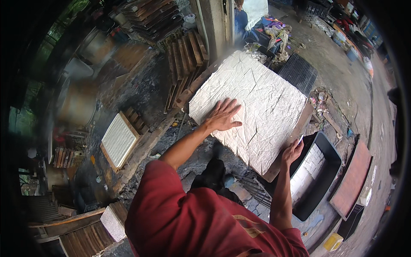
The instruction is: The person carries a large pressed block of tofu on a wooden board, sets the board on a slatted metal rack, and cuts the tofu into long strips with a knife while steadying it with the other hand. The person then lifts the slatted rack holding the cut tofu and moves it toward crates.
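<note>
One creased white cloth (257, 98) lies over one board (302, 122) before us, our left hand (223, 115) flat on it, fingers apart. Our right hand (292, 153) curls at the board's right edge; whether its fingers clamp anything, we cannot tell. The spreading looks largely done to us, the creases left unsmoothed. Nearby, we count one black tub (332, 160), its white blocks (308, 168) too closely packed to number surely, one white-topped frame (119, 141) and one yellow container (333, 242).

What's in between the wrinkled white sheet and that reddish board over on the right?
In the head view, a black tub holding white blocks lies between the white sheet and the reddish board.
</note>
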Demonstrator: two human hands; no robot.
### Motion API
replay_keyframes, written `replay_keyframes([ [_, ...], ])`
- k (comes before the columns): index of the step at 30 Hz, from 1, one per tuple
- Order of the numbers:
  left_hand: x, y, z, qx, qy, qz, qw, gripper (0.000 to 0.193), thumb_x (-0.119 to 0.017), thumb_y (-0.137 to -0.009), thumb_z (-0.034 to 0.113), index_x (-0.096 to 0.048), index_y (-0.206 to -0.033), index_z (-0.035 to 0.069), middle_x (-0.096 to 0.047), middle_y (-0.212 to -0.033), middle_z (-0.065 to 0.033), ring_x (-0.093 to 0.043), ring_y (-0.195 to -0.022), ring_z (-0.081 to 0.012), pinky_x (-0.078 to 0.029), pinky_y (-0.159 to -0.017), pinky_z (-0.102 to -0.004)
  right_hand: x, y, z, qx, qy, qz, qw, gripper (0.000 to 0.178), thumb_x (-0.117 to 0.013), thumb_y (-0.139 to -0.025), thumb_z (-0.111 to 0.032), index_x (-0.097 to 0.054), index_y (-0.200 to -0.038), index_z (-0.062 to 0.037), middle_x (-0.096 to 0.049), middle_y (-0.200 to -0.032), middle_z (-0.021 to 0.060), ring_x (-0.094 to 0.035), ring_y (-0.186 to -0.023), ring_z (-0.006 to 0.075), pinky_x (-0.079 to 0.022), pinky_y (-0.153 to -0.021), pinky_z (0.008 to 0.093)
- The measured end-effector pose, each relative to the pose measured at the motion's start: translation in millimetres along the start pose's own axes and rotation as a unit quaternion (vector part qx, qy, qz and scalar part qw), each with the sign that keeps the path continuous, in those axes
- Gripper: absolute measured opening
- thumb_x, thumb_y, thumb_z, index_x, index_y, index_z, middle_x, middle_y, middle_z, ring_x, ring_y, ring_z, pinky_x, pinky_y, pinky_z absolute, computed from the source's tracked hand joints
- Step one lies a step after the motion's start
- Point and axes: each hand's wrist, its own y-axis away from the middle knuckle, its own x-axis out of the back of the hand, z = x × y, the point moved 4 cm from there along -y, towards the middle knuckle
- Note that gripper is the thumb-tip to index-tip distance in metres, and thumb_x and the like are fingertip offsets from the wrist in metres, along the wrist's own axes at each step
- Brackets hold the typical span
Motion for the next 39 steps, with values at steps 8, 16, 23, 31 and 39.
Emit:
replay_keyframes([
  [8, 45.0, -27.4, -76.8, 0.003, -0.049, 0.05, 0.998, 0.103, -0.051, -0.095, 0.075, -0.02, -0.168, 0.009, -0.008, -0.175, -0.0213, -0.001, -0.161, -0.0439, -0.002, -0.128, -0.0607, 11.8, 15.8, -0.2, -0.101, 0.007, -0.021, 0.995, 0.048, -0.053, -0.11, -0.037, -0.057, -0.138, 0.0025, -0.061, -0.095, 0.0044, -0.053, -0.081, 0.0136, -0.046, -0.073, 0.0298],
  [16, 57.0, -157.2, -85.3, -0.08, -0.053, 0.207, 0.974, 0.096, -0.049, -0.095, 0.076, -0.038, -0.162, 0.008, -0.026, -0.169, -0.0247, -0.019, -0.157, -0.0455, -0.014, -0.125, -0.0633, -5.8, 3.4, -6.1, -0.009, -0.055, 0.035, 0.998, 0.019, -0.057, -0.111, -0.022, -0.06, -0.116, -0.0044, -0.042, -0.075, -0.0066, -0.035, -0.063, 0.0027, -0.027, -0.054, 0.0236],
  [23, 43.6, -128.7, -63.9, -0.074, 0.049, 0.156, 0.984, 0.097, -0.052, -0.096, 0.072, -0.03, -0.164, 0.007, -0.016, -0.171, -0.0273, -0.006, -0.159, -0.0484, -0.005, -0.125, -0.0676, -0.2, 5.5, -17.8, 0.028, 0.022, 0.026, 0.999, 0.031, -0.056, -0.111, -0.034, -0.06, -0.107, -0.0042, -0.04, -0.069, -0.0046, -0.036, -0.06, 0.0055, -0.028, -0.052, 0.0268],
  [31, 22.4, 36.9, -29.1, -0.036, 0.085, 0.064, 0.994, 0.092, -0.049, -0.097, 0.073, -0.042, -0.159, 0.006, -0.022, -0.17, -0.0259, -0.014, -0.158, -0.047, -0.014, -0.124, -0.0661, 12.6, 15.6, -45.6, -0.033, -0.016, -0.03, 0.999, 0.04, -0.049, -0.111, -0.039, -0.059, -0.099, -0.0022, -0.046, -0.069, 0.0, -0.044, -0.061, 0.0105, -0.036, -0.053, 0.0308],
  [39, -21.8, 388.7, -90.9, 0.147, 0.151, 0.294, 0.932, 0.051, -0.073, -0.096, 0.035, -0.065, -0.131, -0.002, -0.07, -0.125, -0.0187, -0.061, -0.125, -0.0397, -0.044, -0.108, -0.0498, 45.2, 140.0, -101.0, 0.036, -0.223, 0.025, 0.974, 0.035, -0.06, -0.108, -0.039, -0.051, -0.085, -0.0143, -0.041, -0.063, -0.0057, -0.034, -0.051, 0.0031, -0.024, -0.045, 0.022],
])
